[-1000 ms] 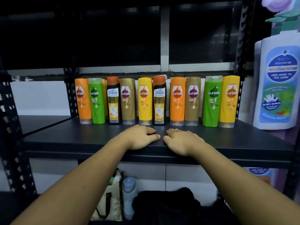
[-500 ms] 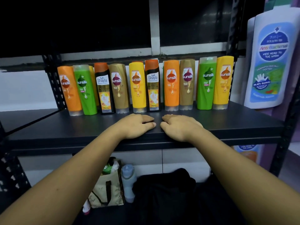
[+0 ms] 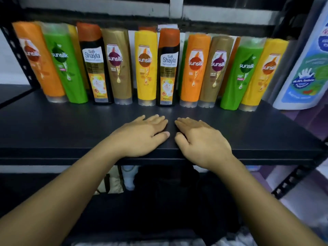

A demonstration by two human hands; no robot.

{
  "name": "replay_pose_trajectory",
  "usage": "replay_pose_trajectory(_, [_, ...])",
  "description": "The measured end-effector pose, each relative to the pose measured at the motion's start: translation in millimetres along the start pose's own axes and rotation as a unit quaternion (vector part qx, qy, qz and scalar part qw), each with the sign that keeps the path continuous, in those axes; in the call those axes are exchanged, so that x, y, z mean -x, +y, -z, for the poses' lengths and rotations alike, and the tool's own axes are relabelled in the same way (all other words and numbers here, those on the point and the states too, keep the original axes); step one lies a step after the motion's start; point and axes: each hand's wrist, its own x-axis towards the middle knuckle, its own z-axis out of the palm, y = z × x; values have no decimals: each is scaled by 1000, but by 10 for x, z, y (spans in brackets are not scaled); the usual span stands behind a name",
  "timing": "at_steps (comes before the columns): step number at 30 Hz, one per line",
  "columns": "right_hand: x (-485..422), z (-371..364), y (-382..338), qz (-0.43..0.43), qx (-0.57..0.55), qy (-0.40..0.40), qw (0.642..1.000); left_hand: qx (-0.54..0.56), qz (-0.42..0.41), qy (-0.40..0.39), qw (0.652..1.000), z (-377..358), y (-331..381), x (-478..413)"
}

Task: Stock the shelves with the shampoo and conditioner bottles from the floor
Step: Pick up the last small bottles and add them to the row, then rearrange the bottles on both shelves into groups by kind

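Observation:
A row of several shampoo and conditioner bottles stands upright along the back of the black shelf (image 3: 53,125): orange (image 3: 38,63), green (image 3: 64,68), black Shayla (image 3: 95,68), gold (image 3: 118,66), yellow (image 3: 146,66), a second Shayla (image 3: 168,68), orange (image 3: 195,68), gold (image 3: 217,70), green (image 3: 243,73) and yellow (image 3: 264,73). More bottles show partly behind them. My left hand (image 3: 140,135) and my right hand (image 3: 202,141) lie flat, palms down, side by side on the shelf's front part, holding nothing, a short way in front of the bottles.
A large white and blue refill pouch (image 3: 307,68) hangs at the right of the shelf. Black perforated uprights (image 3: 291,181) frame the rack. Below the shelf sit a beige bag (image 3: 110,183), a pale bottle (image 3: 129,176) and a dark bundle (image 3: 168,192).
The view has moved closer and tilted down, so the bottles look larger. Both hands stay resting in the same place on the shelf, fingers a little flatter.

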Motion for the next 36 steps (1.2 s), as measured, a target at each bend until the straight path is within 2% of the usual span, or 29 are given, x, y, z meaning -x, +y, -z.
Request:
replay_pose_trajectory(6, [94, 55, -31, -32, -52, 71, 996, 45, 34, 44, 997, 64, 128, 151])
replay_pose_trajectory(8, [131, 153, -66, -38, -71, 37, 996, 50, 43, 40, 997, 113, 189, 226])
replay_pose_trajectory(11, [230, 430, -124, -45, -88, -55, 994, 72, 52, -10, 996, 274, 368, 497])
replay_pose_trajectory(16, [537, 1079, -271, -42, -123, -185, 974, 123, 112, -86, 982, 658, 687, 1103])
replay_pose_trajectory(19, [691, 1478, -428, -49, -143, -236, 960, 158, 137, -102, 972, 898, 899, 1350])
replay_pose_trajectory(28, [847, 1970, -617, -41, -159, -279, 946, 180, 177, -71, 965, 1275, 1316, 1507])
replay_pose_trajectory(36, [501, 2120, -823, -51, -132, -248, 958, 147, 153, -73, 974, 1476, 904, 1483])
